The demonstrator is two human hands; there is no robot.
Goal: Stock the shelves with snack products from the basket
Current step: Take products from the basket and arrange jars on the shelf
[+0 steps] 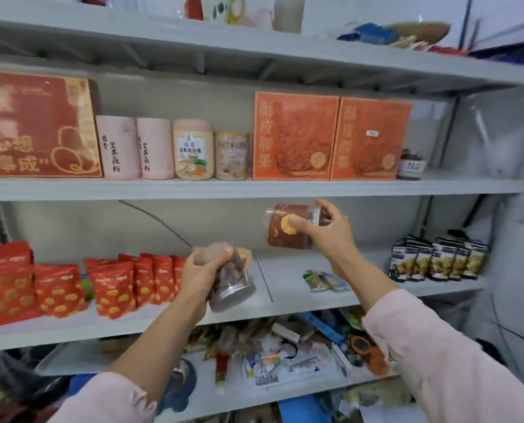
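Pink sleeves [437, 355] frame the view, both forearms reaching up to a grey shelf unit. The left hand [201, 271] has its fingers curled over the top of a clear jar [230, 285] of brown snacks. It holds the jar tilted above the near edge of the middle shelf [285, 288]; whether the jar touches the board is unclear. The right hand [327, 230], farther in and higher, grips a brown-labelled jar [285, 236] with the thumb on its yellow disc and the fingers wrapped over its clear end. That jar hangs tilted in the air above the middle shelf, below the upper shelf [254, 189].

On the middle shelf, red bags [56, 288] stand in rows at the left, just beside the clear jar. A few small sachets [323, 280] lie near the right forearm, and black packets [437, 261] stand at the far right.

The upper shelf carries a red box [38, 123] at the left, then pink tubes [135, 148], two tins [211, 154], two orange boxes [330, 135] and a small dark jar [410, 164]. Loose packets [269, 349] lie jumbled on the lower shelf.
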